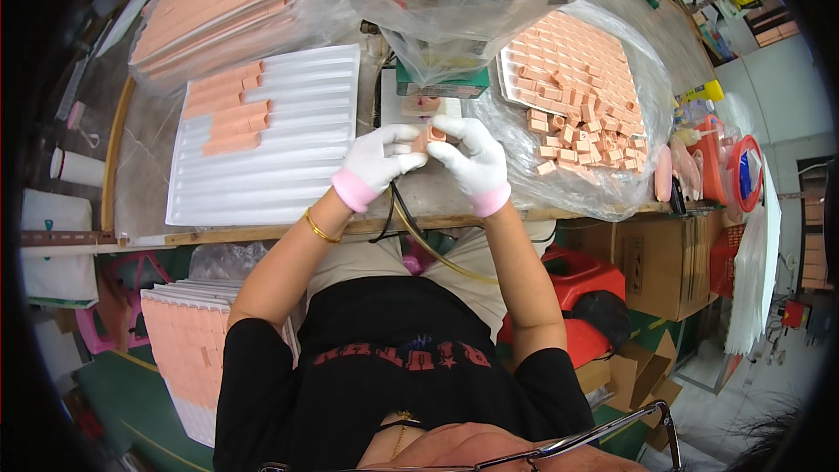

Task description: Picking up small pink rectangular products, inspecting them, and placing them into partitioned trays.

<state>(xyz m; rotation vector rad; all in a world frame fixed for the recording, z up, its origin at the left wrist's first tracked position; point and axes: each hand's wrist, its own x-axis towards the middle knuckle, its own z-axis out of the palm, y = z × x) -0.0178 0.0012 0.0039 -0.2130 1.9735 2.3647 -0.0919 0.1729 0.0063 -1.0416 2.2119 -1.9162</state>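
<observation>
In front of me, my left hand (377, 158) and my right hand (473, 157), in white gloves with pink cuffs, meet at one small peach-coloured block (426, 139) with a round opening in its end. Fingertips of both hands are closed on it. Just beyond them is a small green-topped machine (443, 85), and another peach piece (421, 106) shows on its pale base. To the left lies a white ridged tray (306, 140), with short rows of peach blocks (236, 115) in its grooves. Loose peach blocks (581, 135) are heaped at the right.
A filled tray (577, 52) lies on clear plastic (559, 192) behind the loose blocks. Stacked full trays (223, 13) stand at the far left, under plastic. A clear bag (437, 9) hangs over the machine. Cables (404, 210) cross the table's front edge.
</observation>
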